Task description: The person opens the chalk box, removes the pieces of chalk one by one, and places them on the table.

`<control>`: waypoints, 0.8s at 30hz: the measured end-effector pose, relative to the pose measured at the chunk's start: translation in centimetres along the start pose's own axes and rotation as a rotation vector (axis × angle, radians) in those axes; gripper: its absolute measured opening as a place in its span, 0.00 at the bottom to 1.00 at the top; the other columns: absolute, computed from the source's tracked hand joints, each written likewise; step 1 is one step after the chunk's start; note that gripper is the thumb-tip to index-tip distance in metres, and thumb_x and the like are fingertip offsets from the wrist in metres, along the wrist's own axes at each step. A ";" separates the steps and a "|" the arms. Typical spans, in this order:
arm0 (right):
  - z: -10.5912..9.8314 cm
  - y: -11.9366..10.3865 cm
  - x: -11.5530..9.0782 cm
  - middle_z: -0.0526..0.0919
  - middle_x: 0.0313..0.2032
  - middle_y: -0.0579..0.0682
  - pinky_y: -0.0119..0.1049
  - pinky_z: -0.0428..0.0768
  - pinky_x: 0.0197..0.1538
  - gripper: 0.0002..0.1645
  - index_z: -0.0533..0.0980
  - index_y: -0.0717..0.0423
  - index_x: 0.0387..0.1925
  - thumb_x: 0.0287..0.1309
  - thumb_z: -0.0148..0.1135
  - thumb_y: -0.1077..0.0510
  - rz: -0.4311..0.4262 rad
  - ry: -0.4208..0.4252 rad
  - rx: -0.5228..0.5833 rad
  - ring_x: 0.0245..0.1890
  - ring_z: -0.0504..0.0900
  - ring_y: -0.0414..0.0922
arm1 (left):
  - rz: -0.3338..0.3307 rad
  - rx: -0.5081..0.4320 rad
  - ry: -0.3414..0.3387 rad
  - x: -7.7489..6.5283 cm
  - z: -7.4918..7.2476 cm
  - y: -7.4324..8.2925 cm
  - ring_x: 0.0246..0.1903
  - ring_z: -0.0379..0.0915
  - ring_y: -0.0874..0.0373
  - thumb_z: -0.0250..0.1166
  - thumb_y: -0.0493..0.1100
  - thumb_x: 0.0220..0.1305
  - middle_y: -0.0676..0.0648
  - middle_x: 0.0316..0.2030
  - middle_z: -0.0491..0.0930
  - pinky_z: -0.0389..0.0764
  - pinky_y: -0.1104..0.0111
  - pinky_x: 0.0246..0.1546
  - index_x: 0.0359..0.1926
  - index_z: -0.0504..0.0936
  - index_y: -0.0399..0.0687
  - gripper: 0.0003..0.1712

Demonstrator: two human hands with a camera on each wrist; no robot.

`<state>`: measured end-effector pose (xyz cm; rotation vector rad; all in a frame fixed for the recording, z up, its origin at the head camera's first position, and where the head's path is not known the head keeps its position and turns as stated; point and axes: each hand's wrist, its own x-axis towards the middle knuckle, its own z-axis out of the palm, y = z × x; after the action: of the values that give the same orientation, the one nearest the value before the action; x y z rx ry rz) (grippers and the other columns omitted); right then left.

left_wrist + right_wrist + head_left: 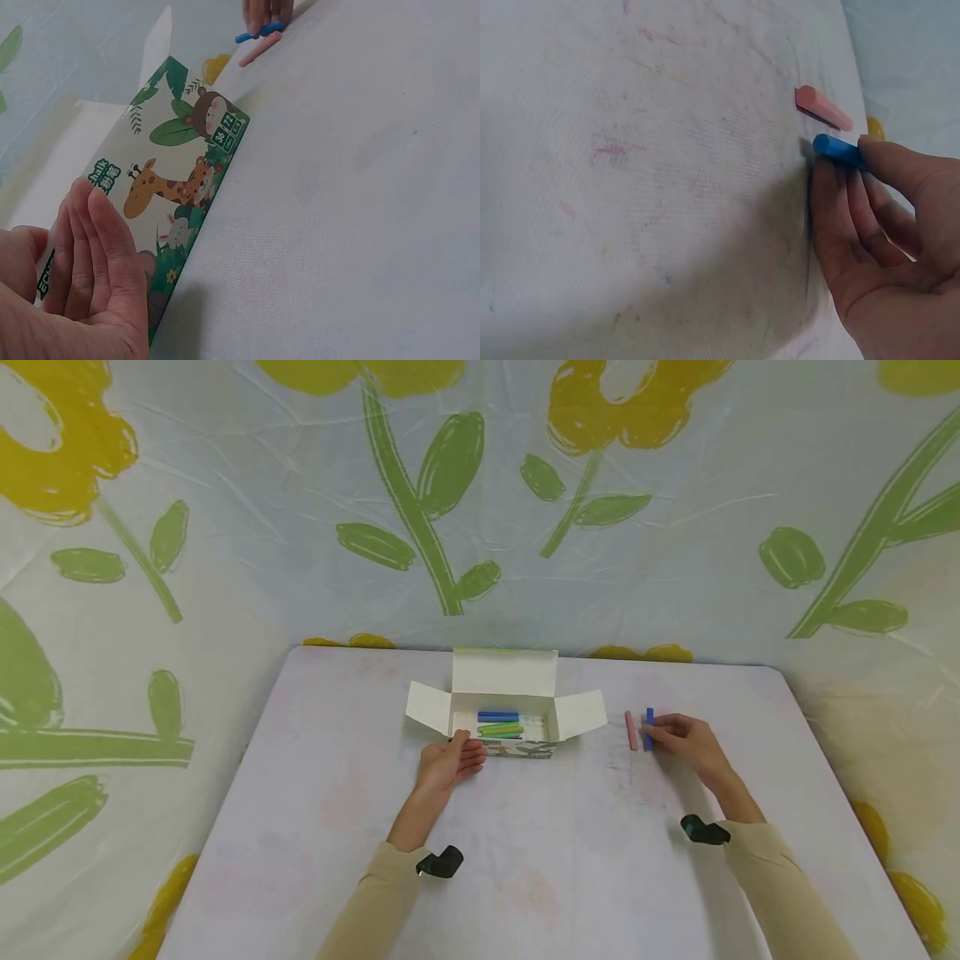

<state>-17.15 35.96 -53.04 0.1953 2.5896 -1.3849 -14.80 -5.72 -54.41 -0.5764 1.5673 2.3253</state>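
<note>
An open chalk box (pixel 531 749) printed with cartoon animals stands towards the back of the table. Blue chalk sticks (pixel 498 717) and green and yellow ones (pixel 501 729) lie inside it. My left hand (pixel 444 764) holds the box's front wall near the left corner, thumb over the rim and fingers (pixel 112 247) along the printed outside. To the right of the box, my right hand (pixel 693 745) pinches a blue chalk stick (pixel 838 151) between thumb and fingertips. Just left of that stick, a pink chalk stick (pixel 631 731) lies on the table.
The box's side flaps (pixel 581 714) spread outward and its lid (pixel 505 672) stands up at the back. Faint coloured smudges mark the white tabletop (pixel 480 860). A flower-printed sheet (pixel 300 527) hangs behind and beside the table.
</note>
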 end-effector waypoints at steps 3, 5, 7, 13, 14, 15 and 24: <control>0.4 -0.3 0.1 0.84 0.48 0.64 0.19 0.80 0.38 0.30 0.75 0.73 0.58 0.70 0.66 0.50 -0.001 0.028 -0.067 0.36 0.80 0.33 | 0.002 0.001 -0.003 0.0 0.0 0.0 0.29 0.85 0.61 0.60 0.43 0.74 0.45 0.29 0.87 0.88 0.71 0.35 0.39 0.85 0.30 0.17; 0.6 -0.5 0.2 0.84 0.47 0.66 0.20 0.80 0.36 0.28 0.76 0.72 0.55 0.69 0.67 0.51 -0.006 0.055 -0.134 0.36 0.80 0.37 | 0.000 0.000 -0.003 -0.1 0.0 0.1 0.29 0.85 0.60 0.59 0.43 0.74 0.45 0.29 0.87 0.88 0.71 0.35 0.39 0.85 0.30 0.17; 0.8 -0.6 0.3 0.85 0.46 0.67 0.22 0.79 0.34 0.26 0.77 0.72 0.53 0.68 0.67 0.52 -0.015 0.075 -0.188 0.37 0.81 0.42 | -0.001 0.002 -0.001 0.0 0.0 0.1 0.29 0.85 0.60 0.59 0.43 0.74 0.45 0.29 0.87 0.88 0.71 0.35 0.39 0.85 0.30 0.17; 1.2 -1.4 0.3 0.84 0.45 0.67 0.30 0.79 0.37 0.22 0.77 0.71 0.53 0.70 0.64 0.54 -0.032 0.096 -0.259 0.42 0.82 0.55 | 0.001 0.005 -0.002 0.0 0.1 0.1 0.29 0.85 0.60 0.59 0.43 0.74 0.45 0.29 0.87 0.88 0.71 0.35 0.40 0.85 0.29 0.17; 1.2 -1.6 0.3 0.83 0.46 0.67 0.31 0.80 0.37 0.22 0.77 0.71 0.54 0.72 0.63 0.54 -0.028 0.095 -0.255 0.43 0.81 0.55 | -0.001 0.002 0.000 0.0 0.1 0.1 0.29 0.85 0.60 0.59 0.43 0.74 0.45 0.29 0.87 0.88 0.71 0.35 0.39 0.85 0.29 0.17; 1.2 -1.8 0.3 0.83 0.46 0.68 0.31 0.80 0.38 0.23 0.76 0.71 0.54 0.73 0.61 0.54 -0.027 0.094 -0.249 0.44 0.81 0.56 | -0.001 0.001 -0.001 0.0 0.1 0.1 0.29 0.85 0.60 0.59 0.43 0.74 0.45 0.29 0.87 0.88 0.71 0.35 0.40 0.85 0.29 0.17; 0.8 -4.4 0.4 0.83 0.49 0.67 0.21 0.79 0.39 0.26 0.76 0.69 0.57 0.76 0.56 0.48 -0.086 0.107 -0.147 0.47 0.83 0.57 | -0.010 0.029 0.002 -0.1 -0.1 0.2 0.31 0.86 0.59 0.60 0.45 0.75 0.44 0.31 0.87 0.89 0.69 0.38 0.43 0.84 0.28 0.20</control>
<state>-18.38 32.87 -49.99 0.1404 2.8053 -1.2348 -14.82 -5.91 -54.23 -0.5795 1.5924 2.2914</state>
